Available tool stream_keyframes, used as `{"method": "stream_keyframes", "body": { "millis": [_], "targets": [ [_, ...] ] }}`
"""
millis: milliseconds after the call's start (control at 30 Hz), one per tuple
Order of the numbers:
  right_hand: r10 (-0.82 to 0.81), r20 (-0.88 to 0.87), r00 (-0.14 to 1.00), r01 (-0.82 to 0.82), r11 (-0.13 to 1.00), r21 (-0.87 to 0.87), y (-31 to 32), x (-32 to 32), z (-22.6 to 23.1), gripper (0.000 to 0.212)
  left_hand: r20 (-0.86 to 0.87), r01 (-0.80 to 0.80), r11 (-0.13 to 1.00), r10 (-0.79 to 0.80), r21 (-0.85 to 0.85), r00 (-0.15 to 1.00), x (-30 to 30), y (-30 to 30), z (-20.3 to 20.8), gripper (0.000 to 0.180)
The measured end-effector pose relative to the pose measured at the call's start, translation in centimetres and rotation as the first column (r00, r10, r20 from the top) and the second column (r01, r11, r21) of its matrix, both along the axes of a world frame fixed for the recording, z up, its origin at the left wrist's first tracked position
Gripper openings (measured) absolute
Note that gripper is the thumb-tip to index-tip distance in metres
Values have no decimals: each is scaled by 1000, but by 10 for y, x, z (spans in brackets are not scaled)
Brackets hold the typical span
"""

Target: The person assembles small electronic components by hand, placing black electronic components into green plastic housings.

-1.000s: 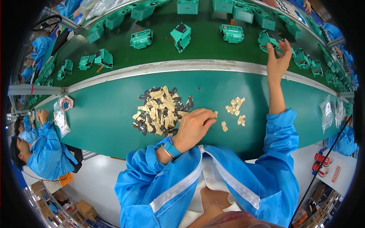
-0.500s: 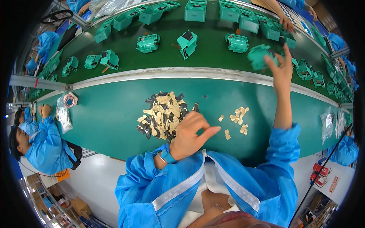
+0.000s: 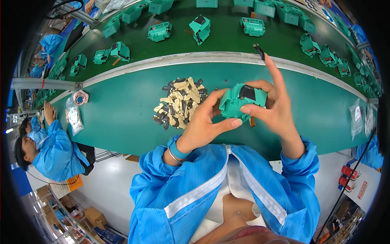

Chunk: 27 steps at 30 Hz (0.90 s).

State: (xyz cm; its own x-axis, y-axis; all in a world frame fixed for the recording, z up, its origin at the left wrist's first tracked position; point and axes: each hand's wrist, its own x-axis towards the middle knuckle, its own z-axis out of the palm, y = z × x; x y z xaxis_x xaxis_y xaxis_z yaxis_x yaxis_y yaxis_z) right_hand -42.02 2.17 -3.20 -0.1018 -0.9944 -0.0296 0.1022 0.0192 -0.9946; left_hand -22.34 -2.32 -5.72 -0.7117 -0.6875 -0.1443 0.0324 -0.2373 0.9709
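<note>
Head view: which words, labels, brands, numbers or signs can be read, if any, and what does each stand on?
None can be read.
Green housing, black patch: any marks too small.
Orange sheet, lower left: too blurred.
Red strip, right: too small.

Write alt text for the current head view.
A person's left hand and right hand hold a green plastic housing above a green worktable, with a small black strip at the right index fingertip. Cream-and-black pieces lie piled nearby; more green housings rest beyond a metal rail.
</note>
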Motion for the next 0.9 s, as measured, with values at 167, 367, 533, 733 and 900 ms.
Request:
{"method": "stream_keyframes", "body": {
  "millis": [167,367,533,733,900],
  "targets": [
    [-6,84,996,-3,995,100,-3,-4,-2,99,-164,0,997,13,80,986,8,3,6,72],
    [342,-185,921,-310,933,183,-24,-13,25,95,-74,137,938,-119,319,990,15,-13,16,52],
    [-217,-407,887,89,946,-310,-32,3,-3,69,-50,-38,911,64,410,997,9,-7,11,52],
    [-220,273,936,270,949,-161,22,-4,-2,13,-172,-258,850,370,460,913,7,9,3,51],
    [-158,394,906,137,987,81,31,27,3,16,-214,-308,870,409,384,887,7,14,6,48]
  ]
}}
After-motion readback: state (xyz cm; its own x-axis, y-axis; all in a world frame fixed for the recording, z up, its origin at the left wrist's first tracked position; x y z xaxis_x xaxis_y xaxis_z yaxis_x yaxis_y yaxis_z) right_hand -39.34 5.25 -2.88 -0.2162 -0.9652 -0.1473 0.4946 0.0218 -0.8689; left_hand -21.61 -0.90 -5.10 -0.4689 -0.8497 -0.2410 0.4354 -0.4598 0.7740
